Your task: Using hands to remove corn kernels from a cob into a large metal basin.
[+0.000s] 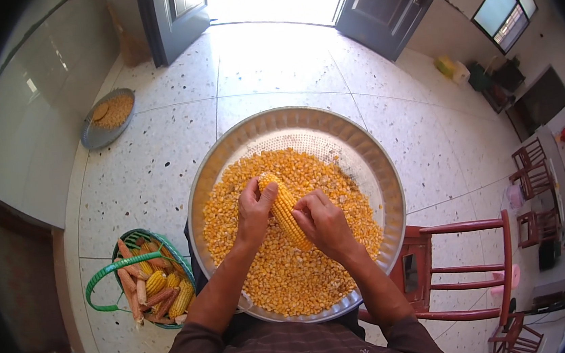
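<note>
An ear of yellow corn point(286, 211) slants across the middle of the view, its kernels still in rows. My left hand point(257, 210) grips it near its upper end, thumb laid along the top. The curled fingers of my right hand point(323, 221) press on the ear's right side, lower down; what lies between its fingertips is hidden. Beneath both hands is a large round metal pan point(383, 187) with a perforated bottom, resting on my lap. Loose corn kernels point(293, 288) cover most of it, leaving bare metal at the upper right.
On the floor at left stands a green-handled basket point(102, 307) of bare cobs and corn ears. Farther up, a grey tray point(105, 137) holds more kernels by the wall. A red wooden chair point(467, 269) is close on my right. Double doors point(391, 5) stand open ahead.
</note>
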Available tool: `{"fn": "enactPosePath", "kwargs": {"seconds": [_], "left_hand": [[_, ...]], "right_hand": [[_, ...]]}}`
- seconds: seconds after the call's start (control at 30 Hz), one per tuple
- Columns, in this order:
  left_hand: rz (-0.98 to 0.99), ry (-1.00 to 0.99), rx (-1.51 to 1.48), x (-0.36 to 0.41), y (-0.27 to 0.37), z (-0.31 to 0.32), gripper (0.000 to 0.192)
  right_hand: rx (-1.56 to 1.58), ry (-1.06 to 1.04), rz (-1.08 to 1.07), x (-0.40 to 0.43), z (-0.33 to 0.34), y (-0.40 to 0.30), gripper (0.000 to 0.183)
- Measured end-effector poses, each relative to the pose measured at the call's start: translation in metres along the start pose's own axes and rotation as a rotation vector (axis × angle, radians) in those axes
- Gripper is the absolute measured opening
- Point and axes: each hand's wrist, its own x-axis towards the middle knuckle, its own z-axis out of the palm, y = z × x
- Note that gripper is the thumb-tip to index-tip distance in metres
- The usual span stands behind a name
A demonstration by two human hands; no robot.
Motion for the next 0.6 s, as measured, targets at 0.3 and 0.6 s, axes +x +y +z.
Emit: {"fn": "enactPosePath", "kwargs": {"seconds": [0.3,0.6], "left_hand": [[0.093,0.041,0.125,0.002,0.006,0.003,0.044],[-0.035,0.067,-0.024,0.003,0.003,0.005,0.038]], "right_hand": [[0.038,-0.037,0.174,0.0,0.021,0.026,0.015],[0.109,0.221,0.063,-0.003,0.014,0.025,0.009]]}}
